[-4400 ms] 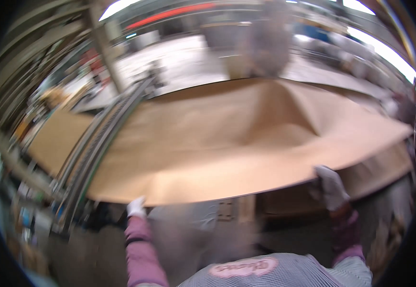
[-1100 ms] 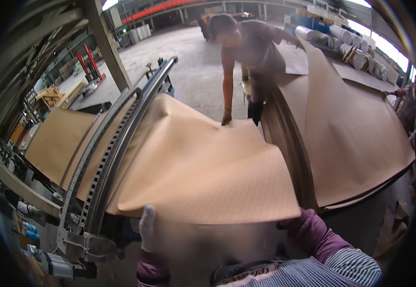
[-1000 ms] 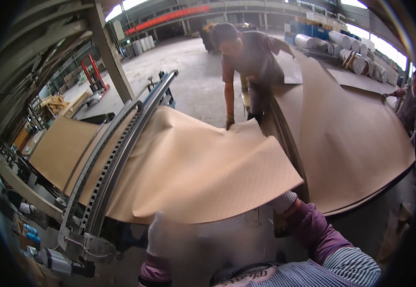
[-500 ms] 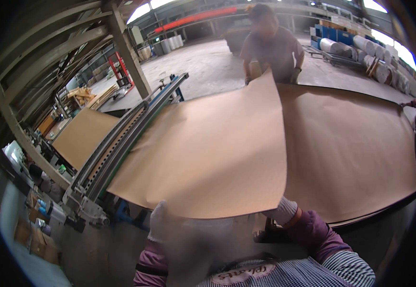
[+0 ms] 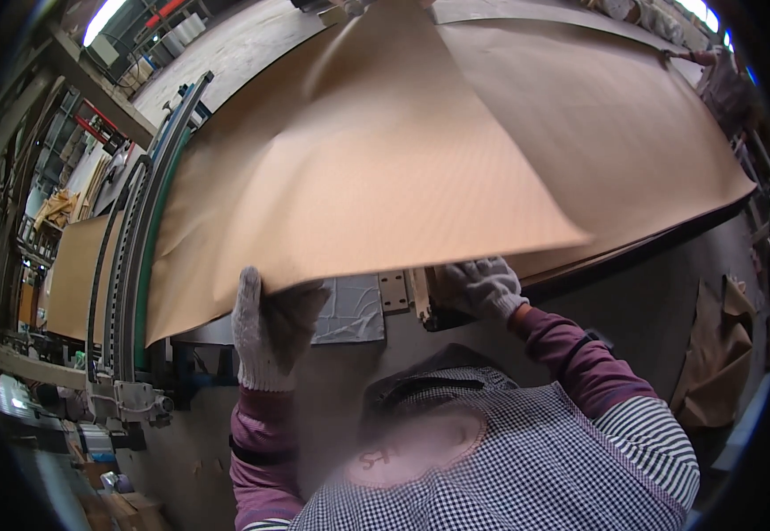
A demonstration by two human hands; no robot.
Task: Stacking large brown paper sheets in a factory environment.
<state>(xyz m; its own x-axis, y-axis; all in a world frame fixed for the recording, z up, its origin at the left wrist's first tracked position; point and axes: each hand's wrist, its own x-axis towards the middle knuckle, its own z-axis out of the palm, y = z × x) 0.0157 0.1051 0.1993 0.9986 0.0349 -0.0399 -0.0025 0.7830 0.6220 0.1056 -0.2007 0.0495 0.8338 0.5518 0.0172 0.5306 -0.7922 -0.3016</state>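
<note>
A large brown paper sheet point(image 5: 376, 186) spans the table in front of me, its near edge lifted and its right corner curling up free. My left hand point(image 5: 270, 332), in a white knit glove, pinches the near edge with the thumb on top and the fingers underneath. Just below that edge, farther right, my gloved right hand point(image 5: 491, 288) is apart from the lifted sheet. Its fingers stretch over the near edge of the stack, where a second broad brown sheet point(image 5: 615, 133) lies on top.
A long metal machine rail point(image 5: 128, 257) with a green strip runs along the left. Beyond it lies another brown sheet point(image 5: 80, 274). A grey-covered panel point(image 5: 349, 310) shows under the lifted edge. Crumpled brown paper point(image 5: 712, 354) hangs at right. Another person point(image 5: 728, 88) touches the stack's far right corner.
My right hand has let go of the lifted sheet's right corner and moved to the stack's edge. The sheet has slid left and nearer. The view has tipped downward.
</note>
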